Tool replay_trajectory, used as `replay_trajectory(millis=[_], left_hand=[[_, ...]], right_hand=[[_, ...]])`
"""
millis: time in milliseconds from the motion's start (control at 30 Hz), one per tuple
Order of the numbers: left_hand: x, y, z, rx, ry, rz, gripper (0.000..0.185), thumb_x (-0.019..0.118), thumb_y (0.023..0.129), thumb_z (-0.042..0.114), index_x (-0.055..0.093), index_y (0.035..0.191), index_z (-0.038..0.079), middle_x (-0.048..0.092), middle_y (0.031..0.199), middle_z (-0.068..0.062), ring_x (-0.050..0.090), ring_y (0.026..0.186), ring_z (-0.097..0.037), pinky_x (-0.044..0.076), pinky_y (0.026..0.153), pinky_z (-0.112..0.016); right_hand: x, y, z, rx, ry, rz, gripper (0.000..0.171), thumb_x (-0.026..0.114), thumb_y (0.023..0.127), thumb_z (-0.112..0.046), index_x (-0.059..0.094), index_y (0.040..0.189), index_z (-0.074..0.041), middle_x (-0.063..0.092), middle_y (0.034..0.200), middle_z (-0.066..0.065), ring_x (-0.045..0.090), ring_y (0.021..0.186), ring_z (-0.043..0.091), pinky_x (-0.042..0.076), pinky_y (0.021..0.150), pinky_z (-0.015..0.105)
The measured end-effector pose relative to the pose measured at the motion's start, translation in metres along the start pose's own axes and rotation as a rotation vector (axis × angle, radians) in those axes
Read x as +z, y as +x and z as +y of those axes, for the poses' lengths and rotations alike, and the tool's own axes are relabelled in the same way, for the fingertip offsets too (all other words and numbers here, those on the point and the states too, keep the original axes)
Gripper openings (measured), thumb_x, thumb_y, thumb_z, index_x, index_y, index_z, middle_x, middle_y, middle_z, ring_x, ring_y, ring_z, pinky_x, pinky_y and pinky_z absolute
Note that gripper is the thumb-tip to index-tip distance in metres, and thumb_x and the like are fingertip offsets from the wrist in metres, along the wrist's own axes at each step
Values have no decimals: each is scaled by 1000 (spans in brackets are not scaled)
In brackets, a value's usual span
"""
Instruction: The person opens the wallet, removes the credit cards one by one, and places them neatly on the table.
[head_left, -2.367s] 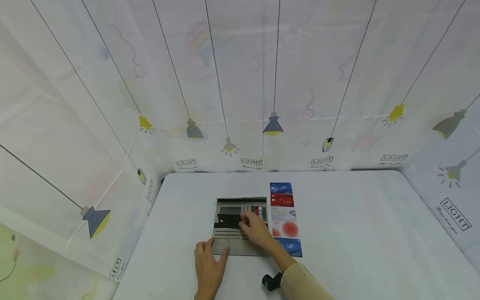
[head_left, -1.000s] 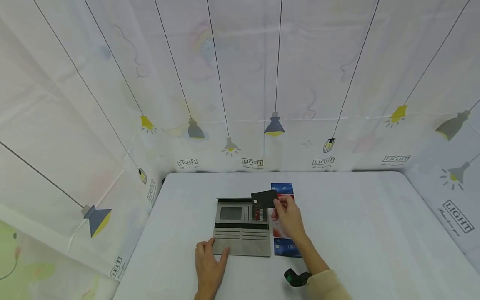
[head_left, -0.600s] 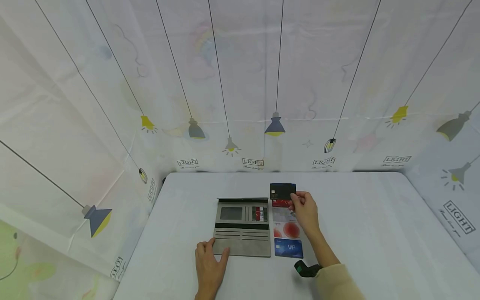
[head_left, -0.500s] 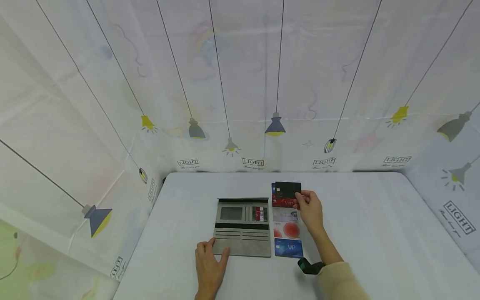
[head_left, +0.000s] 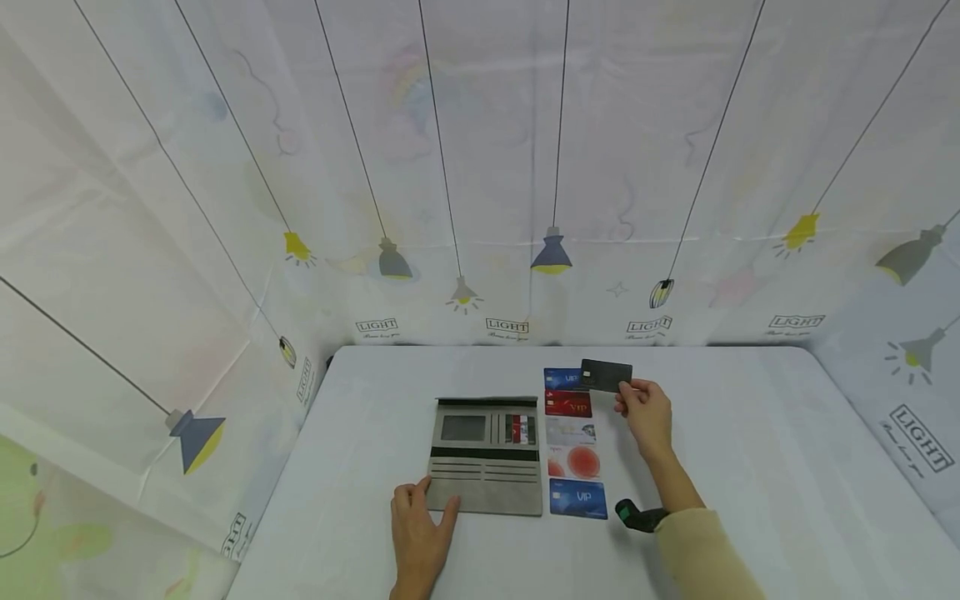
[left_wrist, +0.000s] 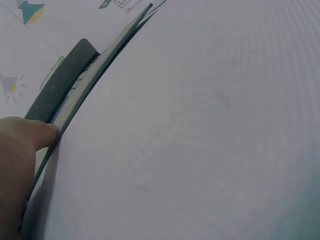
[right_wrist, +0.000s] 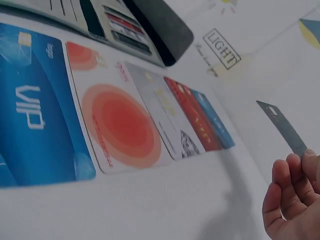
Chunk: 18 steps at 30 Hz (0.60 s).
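A grey wallet (head_left: 486, 454) lies open on the white table (head_left: 750, 467), with cards in its upper slots. My left hand (head_left: 417, 527) rests on the table with fingertips touching the wallet's near left corner (left_wrist: 47, 150). My right hand (head_left: 643, 410) pinches a black card (head_left: 606, 375) above the table, just right of the top of a column of cards. In the right wrist view the black card (right_wrist: 282, 129) shows edge-on above my fingers (right_wrist: 287, 192). The column holds a blue card (head_left: 562, 379), a red VIP card (head_left: 567, 406), a silver card (head_left: 570, 432), a white-and-orange card (head_left: 573, 461) and a blue VIP card (head_left: 577, 498).
White curtains printed with hanging lamps (head_left: 551, 250) enclose the table on the far, left and right sides. A black wrist-worn device (head_left: 636, 515) sits on my right forearm. Bare tabletop (head_left: 750, 433) stretches to the right of the card column.
My right hand pulled the black card out of the wallet, lifted it and carried it right, past the card column's top. The left hand stayed on the wallet's corner.
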<state>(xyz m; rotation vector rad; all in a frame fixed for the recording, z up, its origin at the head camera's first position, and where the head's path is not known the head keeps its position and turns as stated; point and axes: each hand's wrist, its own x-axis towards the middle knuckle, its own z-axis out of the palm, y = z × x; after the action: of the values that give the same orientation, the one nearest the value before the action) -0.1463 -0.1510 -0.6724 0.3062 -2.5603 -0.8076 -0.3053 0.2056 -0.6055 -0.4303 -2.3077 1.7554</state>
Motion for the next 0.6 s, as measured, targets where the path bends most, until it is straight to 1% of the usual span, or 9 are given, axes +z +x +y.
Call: replay_trajectory(millis=[200,267,333,467,600], left_hand=[[0,1,4,-13,-10,-10,58,81,81,39,64,125,5,45,104,-4,43,95,-16,42,79,-36],[0,1,4,-23,-9,-22,58,80,82,40,63,126,6,45,104,-4,43,95,-16,42,80,-36],[1,2,4,-30,-11,-31,59,79,83,42,63,126,6,45,104,-4,43,96,-16,42,81,-36],[0,2,3,-44,-6,-45,60,79,83,44,63,127,6,45,105,-4,44,97,-17,42,83,-37],[-2,1,2,-63,2,-61,60,78,84,44,63,128,6,45,105,-4,44,97,-17,42,84,-38]], right_hand=[[-12,17,9,44,58,8,41,58,102,-24,52,130,5,70,78,-7,65,62,-1,56,63,18],[-14,22,11,56,72,6,41,59,102,-23,52,129,6,67,74,-12,64,61,-1,56,63,19],[-15,26,12,66,79,1,42,59,102,-22,51,130,7,66,73,-14,64,62,-1,56,62,19],[-16,32,15,91,65,-2,41,60,101,-22,52,129,6,68,74,-11,65,63,0,57,64,22],[-16,39,21,104,23,0,39,61,101,-22,55,126,6,72,79,0,66,63,2,59,63,24]])
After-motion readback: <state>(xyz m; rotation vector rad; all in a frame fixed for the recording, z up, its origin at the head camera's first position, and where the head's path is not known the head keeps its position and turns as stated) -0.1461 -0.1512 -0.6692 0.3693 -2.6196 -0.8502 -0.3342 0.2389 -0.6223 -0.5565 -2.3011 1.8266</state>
